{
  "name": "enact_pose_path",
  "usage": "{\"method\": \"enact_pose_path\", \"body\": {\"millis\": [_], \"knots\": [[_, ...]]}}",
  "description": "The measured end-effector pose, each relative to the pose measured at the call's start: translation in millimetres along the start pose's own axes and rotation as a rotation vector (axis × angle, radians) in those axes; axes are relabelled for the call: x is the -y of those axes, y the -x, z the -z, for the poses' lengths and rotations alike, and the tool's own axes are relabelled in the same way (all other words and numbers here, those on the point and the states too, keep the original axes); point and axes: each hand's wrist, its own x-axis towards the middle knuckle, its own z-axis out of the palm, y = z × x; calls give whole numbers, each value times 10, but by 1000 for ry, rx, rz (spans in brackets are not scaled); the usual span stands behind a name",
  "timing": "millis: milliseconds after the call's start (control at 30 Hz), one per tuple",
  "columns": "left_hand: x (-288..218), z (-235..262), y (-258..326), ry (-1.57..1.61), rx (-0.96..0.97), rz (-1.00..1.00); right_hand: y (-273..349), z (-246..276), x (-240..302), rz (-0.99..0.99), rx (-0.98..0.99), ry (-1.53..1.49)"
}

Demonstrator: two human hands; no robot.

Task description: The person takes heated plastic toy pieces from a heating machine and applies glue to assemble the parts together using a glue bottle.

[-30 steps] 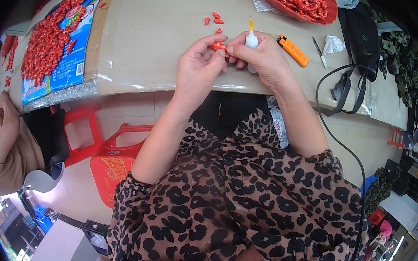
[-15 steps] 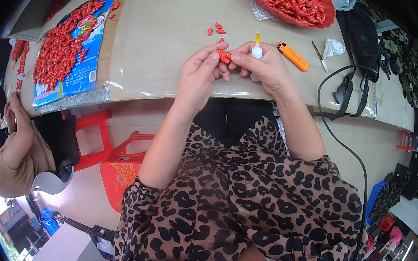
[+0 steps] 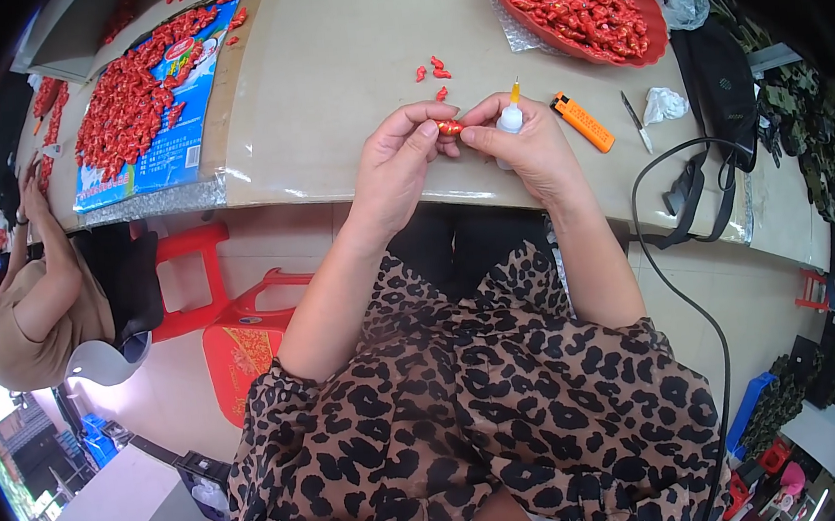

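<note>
Above the table's near edge, my left hand (image 3: pixel 391 168) is closed, its thumb and fingers pinching a small glossy red piece (image 3: pixel 449 128) with gold marks. The thumb and forefinger of my right hand (image 3: pixel 536 154) meet the piece's other end. That same hand grips a small white squeeze bottle (image 3: pixel 509 118) with a yellow needle tip pointing up and away. My fingers hide the bottle's lower part and some of the red piece. A few similar red pieces (image 3: pixel 438 64) lie just beyond my hands.
Right of my hands lie an orange lighter (image 3: pixel 582 122), a small knife (image 3: pixel 637 121), crumpled tissue (image 3: pixel 665 104) and a black bag (image 3: pixel 719 101). A red bowl (image 3: pixel 659 31) heaped with red pieces stands far right. More cover a blue sheet (image 3: pixel 143 176) at left, near another person (image 3: pixel 40 307).
The red piece has turned between my fingers and now lies more lengthwise across them. My right hand and the bottle have dipped slightly nearer to me. The view has shifted a little.
</note>
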Motion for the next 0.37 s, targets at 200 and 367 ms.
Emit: {"method": "enact_pose_path", "body": {"millis": [200, 367], "knots": [[-236, -91, 35, 21, -59, -31, 38, -153, 141, 31, -47, -7], [-466, -70, 150, -185, -105, 99, 129, -222, 46, 273, -54, -213]]}}
